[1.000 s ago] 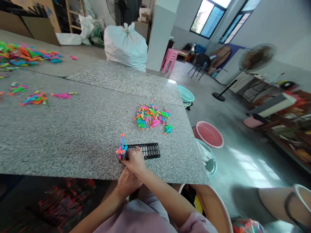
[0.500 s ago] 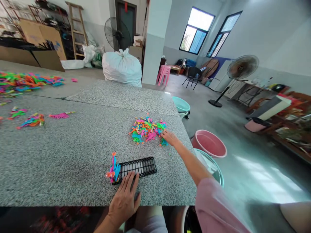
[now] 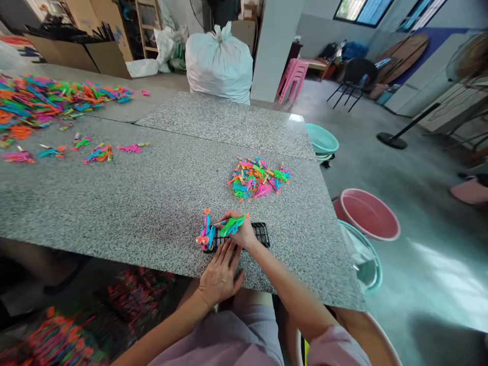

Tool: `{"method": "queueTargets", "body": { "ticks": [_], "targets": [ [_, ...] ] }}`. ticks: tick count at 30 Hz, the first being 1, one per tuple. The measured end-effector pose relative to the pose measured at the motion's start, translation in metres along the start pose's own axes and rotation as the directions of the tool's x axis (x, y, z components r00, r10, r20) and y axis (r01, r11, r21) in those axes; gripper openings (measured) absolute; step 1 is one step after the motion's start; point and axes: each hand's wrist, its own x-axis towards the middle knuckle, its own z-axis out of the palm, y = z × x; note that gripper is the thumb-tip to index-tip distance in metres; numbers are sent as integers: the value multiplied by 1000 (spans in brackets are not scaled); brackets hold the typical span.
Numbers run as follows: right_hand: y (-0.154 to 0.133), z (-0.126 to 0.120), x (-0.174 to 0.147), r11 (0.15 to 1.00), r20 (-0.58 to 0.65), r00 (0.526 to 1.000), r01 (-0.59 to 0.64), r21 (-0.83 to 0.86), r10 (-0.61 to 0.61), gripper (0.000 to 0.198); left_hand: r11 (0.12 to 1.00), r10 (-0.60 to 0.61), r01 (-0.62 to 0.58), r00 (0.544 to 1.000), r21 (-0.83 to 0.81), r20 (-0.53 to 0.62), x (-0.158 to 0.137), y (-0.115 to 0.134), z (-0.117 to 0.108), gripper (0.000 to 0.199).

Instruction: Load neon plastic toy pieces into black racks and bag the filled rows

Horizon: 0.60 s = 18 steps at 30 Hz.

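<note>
A black plastic grid rack [image 3: 261, 235] lies near the front edge of the table. At its left end stand several pink and blue plastic toys [image 3: 207, 235] with orange suction-cup tips. My left hand [image 3: 221, 274] lies with fingers stretched over the rack's near side. Above the rack's middle, my right hand [image 3: 244, 235] is closed on a green and blue plastic toy [image 3: 232, 224] with an orange tip; whether it is one piece or two I cannot tell. Beyond the rack lies a loose pile of mixed-colour plastic toys [image 3: 259, 178].
Small clusters of toys [image 3: 99, 152] and a large heap [image 3: 46, 99] lie to the left. A tied white sack [image 3: 219, 63] stands behind the table [image 3: 171, 193]. Right of the table's edge are a pink tub [image 3: 368, 216] and a green basin [image 3: 322, 138].
My right hand has come from the pile back to the rack, now with a green and blue toy in it. My left hand stays at the rack. The view has tilted down and left.
</note>
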Motion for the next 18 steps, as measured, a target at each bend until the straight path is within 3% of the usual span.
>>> {"method": "queueTargets", "body": {
  "ticks": [4, 8, 12, 18],
  "targets": [
    [-11, 12, 17, 961, 154, 984, 121, -249, -84, 10, 1000, -7, 7, 1000, 3, -18, -3, 0, 3, 58],
    [-7, 9, 22, 899, 247, 957, 239, -366, -154, 22, 999, -20, 19, 1000, -31, -8, -5, 1, 5, 55],
    [-4, 16, 22, 875, 286, 954, 216, -434, -93, 32, 998, -25, 26, 1000, -58, 11, -5, 2, 4, 51],
    [-7, 16, 16, 842, 261, 961, 216, -494, -93, 28, 997, -24, 26, 999, -74, 37, -9, -1, 9, 52]
  ]
}}
